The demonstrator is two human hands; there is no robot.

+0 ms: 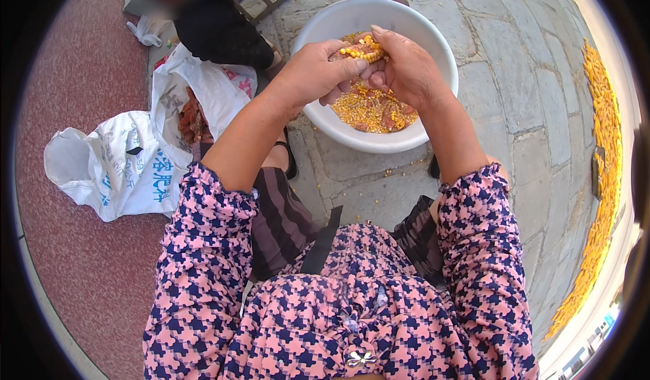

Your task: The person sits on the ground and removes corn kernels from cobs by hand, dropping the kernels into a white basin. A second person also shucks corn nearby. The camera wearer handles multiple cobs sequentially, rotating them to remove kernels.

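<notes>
Both my hands meet above a large white plastic basin (373, 144) on the stone paving. Between them is a partly shelled corn cob (361, 52) with rows of yellow kernels left on it. My left hand (325, 70) grips its left end, thumb along the near side. At the other end, my right hand (409, 67) holds it with the thumb raised over the kernels. Below, loose corn kernels (363, 108) cover the basin's bottom, mixed with reddish pieces that look like bare cobs (390, 117). My hands hide part of the heap.
A white woven sack (137, 166) with reddish cobs (192, 118) in its mouth lies at the left, partly on a reddish surface (76, 100). Another person in dark trousers (218, 34) sits beyond it. Corn ears (607, 141) lie in a long strip at the far right.
</notes>
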